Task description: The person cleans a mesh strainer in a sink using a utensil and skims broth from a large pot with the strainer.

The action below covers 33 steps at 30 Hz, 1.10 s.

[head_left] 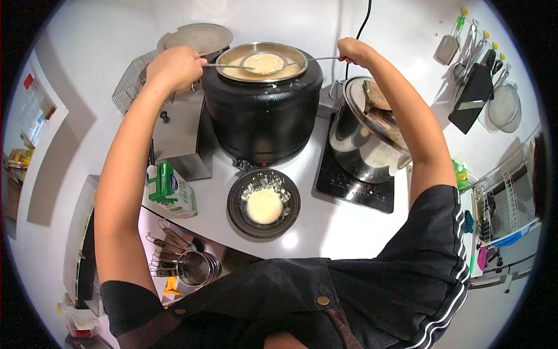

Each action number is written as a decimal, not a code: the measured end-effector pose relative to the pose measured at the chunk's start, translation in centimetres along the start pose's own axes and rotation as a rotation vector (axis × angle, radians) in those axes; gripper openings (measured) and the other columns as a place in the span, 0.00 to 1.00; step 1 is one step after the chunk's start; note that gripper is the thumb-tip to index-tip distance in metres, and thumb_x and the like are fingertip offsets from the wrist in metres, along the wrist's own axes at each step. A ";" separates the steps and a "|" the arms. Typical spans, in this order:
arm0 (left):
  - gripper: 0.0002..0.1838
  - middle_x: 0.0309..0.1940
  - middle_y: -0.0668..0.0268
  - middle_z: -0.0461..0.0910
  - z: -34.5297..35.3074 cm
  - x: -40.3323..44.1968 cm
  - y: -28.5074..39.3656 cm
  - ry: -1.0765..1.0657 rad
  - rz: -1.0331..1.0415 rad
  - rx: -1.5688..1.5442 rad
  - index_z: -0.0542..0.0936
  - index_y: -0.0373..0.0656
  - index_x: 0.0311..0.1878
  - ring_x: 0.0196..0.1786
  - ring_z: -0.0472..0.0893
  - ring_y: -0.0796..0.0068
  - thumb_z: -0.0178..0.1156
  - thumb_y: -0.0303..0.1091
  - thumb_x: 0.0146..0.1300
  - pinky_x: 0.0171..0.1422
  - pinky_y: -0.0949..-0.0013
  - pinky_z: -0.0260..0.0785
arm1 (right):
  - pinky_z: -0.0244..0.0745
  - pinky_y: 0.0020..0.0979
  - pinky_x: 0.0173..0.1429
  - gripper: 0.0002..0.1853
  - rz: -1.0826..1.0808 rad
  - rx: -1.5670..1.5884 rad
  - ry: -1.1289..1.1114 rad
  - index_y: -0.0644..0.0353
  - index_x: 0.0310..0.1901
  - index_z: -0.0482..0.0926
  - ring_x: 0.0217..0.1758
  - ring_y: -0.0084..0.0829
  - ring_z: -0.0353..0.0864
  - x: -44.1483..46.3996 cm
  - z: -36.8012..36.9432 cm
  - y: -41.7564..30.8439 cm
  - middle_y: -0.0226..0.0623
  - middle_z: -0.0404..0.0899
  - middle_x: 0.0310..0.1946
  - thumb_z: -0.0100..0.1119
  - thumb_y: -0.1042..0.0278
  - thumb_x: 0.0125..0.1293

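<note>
My right hand (pixel 353 51) is closed around the thin handle of a round strainer (pixel 285 60), which sits over the open black soup kettle (pixel 261 119) with pale, lumpy food in it. From the other side, my left hand (pixel 174 68) grips a slim metal utensil (pixel 224 66) whose end reaches into the strainer; that end is too small to make out. Creamy yellowish liquid (pixel 231 60) shows inside the kettle's metal rim. In front of the kettle stands a dark bowl (pixel 235 216) with a pale creamy mixture and white crumbs stuck to its wall.
On the right, a large steel pot (pixel 354 145) rests on a black induction cooker (pixel 372 198). A green-and-white carton (pixel 174 192) and a steel appliance (pixel 183 139) stand left. Utensils (pixel 474 87) hang on the right wall. Several metal strainers (pixel 197 269) lie below the counter's edge.
</note>
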State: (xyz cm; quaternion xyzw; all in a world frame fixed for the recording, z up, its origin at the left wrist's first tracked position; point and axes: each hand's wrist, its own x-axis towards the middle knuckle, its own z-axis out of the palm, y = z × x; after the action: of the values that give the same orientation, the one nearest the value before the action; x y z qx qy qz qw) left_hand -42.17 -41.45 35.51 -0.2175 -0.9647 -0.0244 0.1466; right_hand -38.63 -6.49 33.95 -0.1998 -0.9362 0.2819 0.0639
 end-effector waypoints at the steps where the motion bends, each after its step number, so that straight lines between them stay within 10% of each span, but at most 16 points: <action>1: 0.14 0.37 0.57 0.78 0.2 0.0 -0.1 -0.004 -0.001 -0.001 0.79 0.47 0.37 0.42 0.75 0.55 0.48 0.43 0.57 0.43 0.57 0.67 | 0.47 0.29 0.19 0.11 0.002 -0.001 -0.004 0.61 0.19 0.72 0.14 0.24 0.53 0.1 0.2 0.1 0.31 0.60 0.10 0.39 0.67 0.48; 33: 0.15 0.38 0.58 0.78 1.3 2.3 2.3 0.057 0.009 -0.008 0.79 0.47 0.38 0.43 0.76 0.57 0.49 0.45 0.56 0.45 0.59 0.67 | 0.46 0.29 0.18 0.12 -0.023 0.021 -0.030 0.64 0.20 0.72 0.13 0.24 0.52 -1.1 0.1 -0.9 0.31 0.61 0.11 0.37 0.70 0.49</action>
State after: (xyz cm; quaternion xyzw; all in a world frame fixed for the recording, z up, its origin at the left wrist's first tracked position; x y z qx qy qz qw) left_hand -43.52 -38.31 34.89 -0.2215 -0.9590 -0.0338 0.1734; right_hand -37.97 -7.66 34.32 -0.1843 -0.9363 0.2937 0.0551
